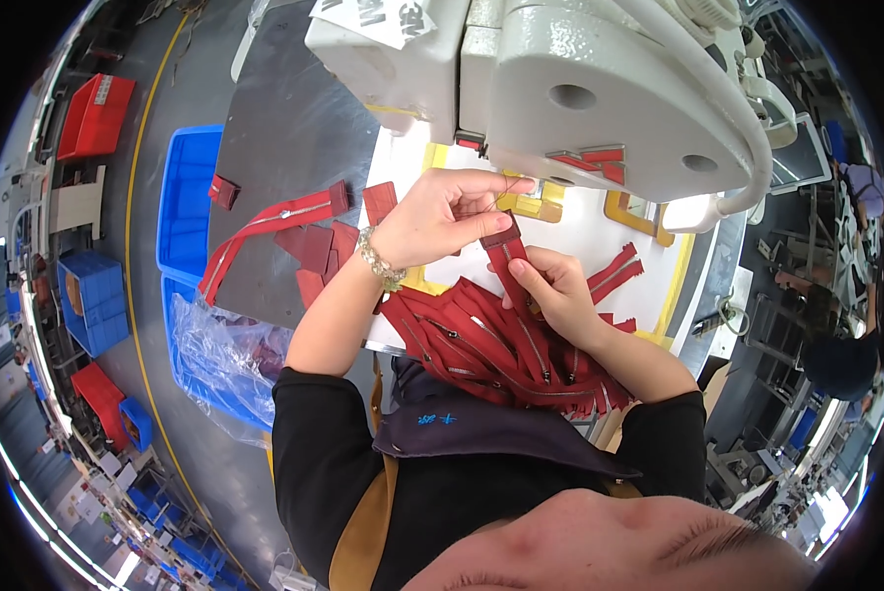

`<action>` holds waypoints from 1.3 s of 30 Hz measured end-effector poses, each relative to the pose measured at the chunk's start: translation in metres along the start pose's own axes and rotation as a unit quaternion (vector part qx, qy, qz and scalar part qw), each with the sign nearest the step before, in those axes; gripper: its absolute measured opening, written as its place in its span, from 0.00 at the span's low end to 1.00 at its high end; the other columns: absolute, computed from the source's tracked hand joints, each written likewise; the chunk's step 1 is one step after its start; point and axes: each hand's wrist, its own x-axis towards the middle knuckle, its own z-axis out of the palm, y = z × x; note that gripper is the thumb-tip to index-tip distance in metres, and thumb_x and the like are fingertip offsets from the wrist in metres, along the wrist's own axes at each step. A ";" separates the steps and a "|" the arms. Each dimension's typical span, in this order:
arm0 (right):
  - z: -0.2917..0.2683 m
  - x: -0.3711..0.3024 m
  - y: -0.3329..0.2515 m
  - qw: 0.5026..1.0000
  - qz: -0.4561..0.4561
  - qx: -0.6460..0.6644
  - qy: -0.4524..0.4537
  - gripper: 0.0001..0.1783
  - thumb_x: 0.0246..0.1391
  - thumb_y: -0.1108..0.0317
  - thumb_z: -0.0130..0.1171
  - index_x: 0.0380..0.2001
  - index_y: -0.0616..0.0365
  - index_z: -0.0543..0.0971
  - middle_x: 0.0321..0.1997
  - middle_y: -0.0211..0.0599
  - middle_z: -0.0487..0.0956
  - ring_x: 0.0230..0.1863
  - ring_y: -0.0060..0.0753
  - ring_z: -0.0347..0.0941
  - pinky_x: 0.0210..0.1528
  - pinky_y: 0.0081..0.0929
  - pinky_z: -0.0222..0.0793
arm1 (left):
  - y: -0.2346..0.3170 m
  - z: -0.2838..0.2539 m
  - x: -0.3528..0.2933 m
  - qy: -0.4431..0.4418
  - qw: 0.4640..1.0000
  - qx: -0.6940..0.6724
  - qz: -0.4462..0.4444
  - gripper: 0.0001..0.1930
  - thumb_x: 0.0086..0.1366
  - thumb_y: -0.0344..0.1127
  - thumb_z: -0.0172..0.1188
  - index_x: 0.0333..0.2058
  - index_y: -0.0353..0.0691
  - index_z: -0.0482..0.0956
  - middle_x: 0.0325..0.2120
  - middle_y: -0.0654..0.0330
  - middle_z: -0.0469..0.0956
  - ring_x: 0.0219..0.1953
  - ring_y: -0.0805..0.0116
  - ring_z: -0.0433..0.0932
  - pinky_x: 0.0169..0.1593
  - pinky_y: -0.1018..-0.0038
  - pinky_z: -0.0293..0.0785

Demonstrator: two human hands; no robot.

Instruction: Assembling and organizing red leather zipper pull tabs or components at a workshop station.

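Observation:
A red zipper (509, 258) with a dark red tab sewn at its upper end is held up in front of the sewing machine (600, 89). My left hand (442, 219) has its thumb against that tab, its lower fingers curled and its index finger stretched toward the needle area; a thin thread shows by the fingers. My right hand (560, 295) pinches the same zipper lower down, thumb on top. Below both hands a heap of red zippers (472, 340) hangs over the table's near edge toward my lap.
Left of my left hand lie dark red fabric pieces (309, 248) and another zipper (274, 219) on the grey table. Blue bins (188, 197), one holding clear plastic (230, 350), stand at the table's left. The lamp (693, 214) hangs at the machine's right.

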 end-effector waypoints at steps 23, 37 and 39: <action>0.005 0.000 -0.009 0.999 0.031 0.028 0.015 0.14 0.64 0.67 0.50 0.30 0.68 0.77 0.22 0.31 0.77 0.24 0.17 0.72 0.27 0.17 0.66 | 0.001 -0.014 0.004 0.018 0.999 0.013 -0.028 0.09 0.64 0.29 0.58 0.41 0.31 0.81 0.23 0.64 0.79 0.25 0.82 0.72 0.30 0.83 0.70; 0.003 -0.001 -0.003 0.999 0.024 -0.004 0.047 0.12 0.63 0.70 0.52 0.30 0.69 0.77 0.20 0.31 0.77 0.22 0.16 0.73 0.25 0.17 0.66 | 0.008 -0.013 0.003 0.023 0.997 -0.052 -0.050 0.10 0.63 0.26 0.59 0.43 0.31 0.79 0.25 0.63 0.79 0.27 0.81 0.73 0.32 0.83 0.69; 0.005 -0.001 -0.004 0.999 0.018 -0.004 0.050 0.12 0.63 0.70 0.52 0.31 0.69 0.77 0.20 0.31 0.76 0.22 0.16 0.73 0.24 0.17 0.66 | 0.007 -0.014 0.003 0.023 0.998 -0.040 -0.046 0.10 0.62 0.26 0.59 0.43 0.31 0.79 0.25 0.63 0.79 0.27 0.81 0.73 0.32 0.83 0.69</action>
